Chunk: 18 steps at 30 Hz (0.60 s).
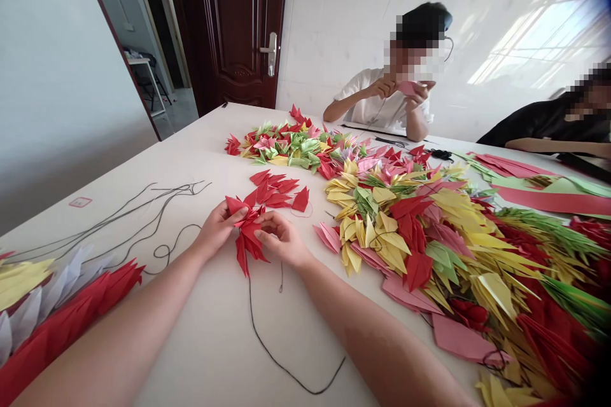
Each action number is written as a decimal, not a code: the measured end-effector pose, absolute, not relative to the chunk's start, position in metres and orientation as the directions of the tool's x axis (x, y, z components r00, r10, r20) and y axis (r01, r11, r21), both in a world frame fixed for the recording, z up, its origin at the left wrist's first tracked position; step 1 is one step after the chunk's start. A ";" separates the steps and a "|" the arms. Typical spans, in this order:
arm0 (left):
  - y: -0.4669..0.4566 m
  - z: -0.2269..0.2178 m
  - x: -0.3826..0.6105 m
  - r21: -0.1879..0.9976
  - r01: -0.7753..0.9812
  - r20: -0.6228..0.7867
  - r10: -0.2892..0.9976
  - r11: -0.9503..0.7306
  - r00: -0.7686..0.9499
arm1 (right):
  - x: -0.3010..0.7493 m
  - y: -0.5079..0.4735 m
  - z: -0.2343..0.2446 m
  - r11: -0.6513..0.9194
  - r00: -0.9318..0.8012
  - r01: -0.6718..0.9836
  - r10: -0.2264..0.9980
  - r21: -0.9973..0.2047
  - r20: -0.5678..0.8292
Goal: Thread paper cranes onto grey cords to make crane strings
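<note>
Above the white table, my left hand (pixel 220 224) pinches the upper left side of a cluster of red folded paper pieces (pixel 251 236), which look like origami cranes. My right hand (pixel 281 236) has its thumb and fingers closed on the right side of the same cluster. A black cord (pixel 258 324) runs from under the cluster in a curve toward my right forearm. Below my right hand hangs a thin looped end (pixel 281 286), perhaps a needle. Just beyond my hands lie more red folded pieces (pixel 273 189) on the table.
A large heap of folded paper (pixel 377 229) in several colours spreads across the right. Several black cords (pixel 165 200) lie on the left, near strung paper rows (pixel 81 305). Across the table a person (pixel 382 95) holds pink paper; another person (pixel 548 121) sits farther right.
</note>
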<state>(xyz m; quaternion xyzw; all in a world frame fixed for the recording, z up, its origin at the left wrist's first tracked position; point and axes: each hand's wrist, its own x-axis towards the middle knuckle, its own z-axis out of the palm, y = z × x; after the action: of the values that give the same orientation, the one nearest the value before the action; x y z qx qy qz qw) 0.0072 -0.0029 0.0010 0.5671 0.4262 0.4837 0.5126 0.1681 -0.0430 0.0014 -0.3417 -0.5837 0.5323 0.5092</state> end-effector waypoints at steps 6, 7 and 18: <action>-0.005 0.004 0.008 0.991 0.022 0.126 0.972 -0.133 0.199 | 0.168 -0.040 -0.003 0.157 -0.253 -0.190 0.946 -0.969 0.203; -0.005 0.004 0.009 0.991 0.026 0.124 0.972 -0.132 0.198 | 0.168 -0.040 -0.003 0.164 -0.251 -0.182 0.946 -0.970 0.207; -0.003 0.002 0.009 0.991 0.056 0.112 0.973 -0.125 0.201 | 0.166 -0.040 0.000 0.202 -0.227 -0.130 0.947 -0.971 0.228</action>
<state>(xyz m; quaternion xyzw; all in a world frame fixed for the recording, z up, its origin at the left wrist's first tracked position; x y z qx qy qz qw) 0.0087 -0.0034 0.0017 0.5928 0.4342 0.4595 0.4989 0.1656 -0.0403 -0.0001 -0.3512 -0.5812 0.5249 0.5131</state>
